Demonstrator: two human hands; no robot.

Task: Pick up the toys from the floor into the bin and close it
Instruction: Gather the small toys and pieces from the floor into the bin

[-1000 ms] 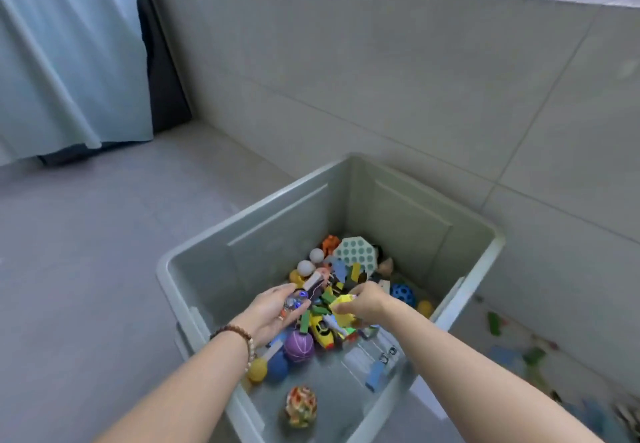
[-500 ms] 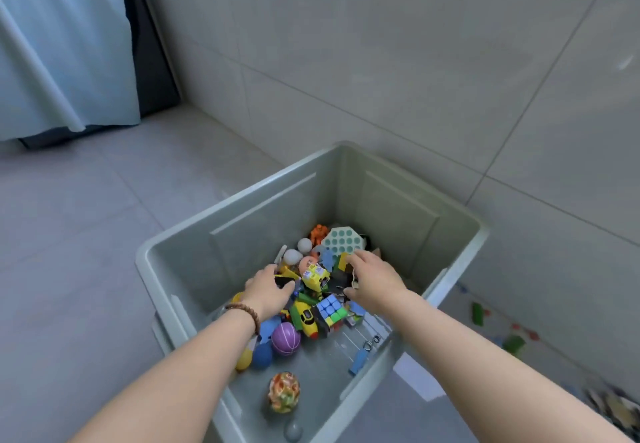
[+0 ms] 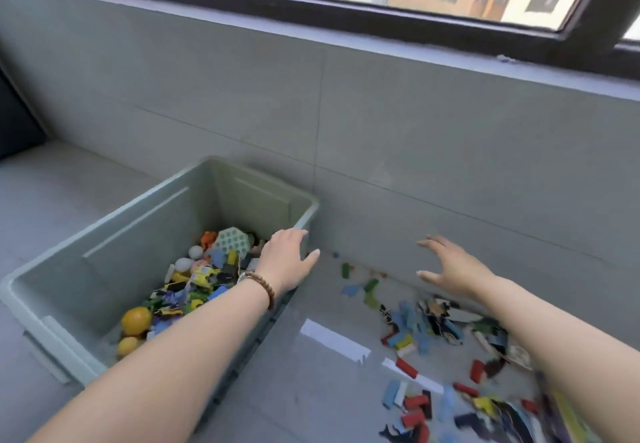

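Note:
A pale green bin (image 3: 104, 235) stands open on the floor at the left, holding many small toys (image 3: 201, 280), among them yellow balls and a dotted hexagon. My left hand (image 3: 285, 259) hovers over the bin's right rim with fingers spread and empty. My right hand (image 3: 450, 266) is out over the floor to the right, fingers spread and empty. Below it lies a scatter of coloured blocks and flat pieces (image 3: 433, 325) on the floor. More red, blue and yellow pieces (image 3: 415, 404) lie nearer me, partly blurred.
A grey tiled wall (image 3: 381, 138) runs close behind the bin and the toys, with a window ledge and dark window frame (image 3: 346, 23) above. Grey floor (image 3: 311, 390) lies between bin and toy pile. No lid is in view.
Both hands have come up out of the bin and swung right. They dropped the toys they held inside. The view has turned right, showing the toys on the floor.

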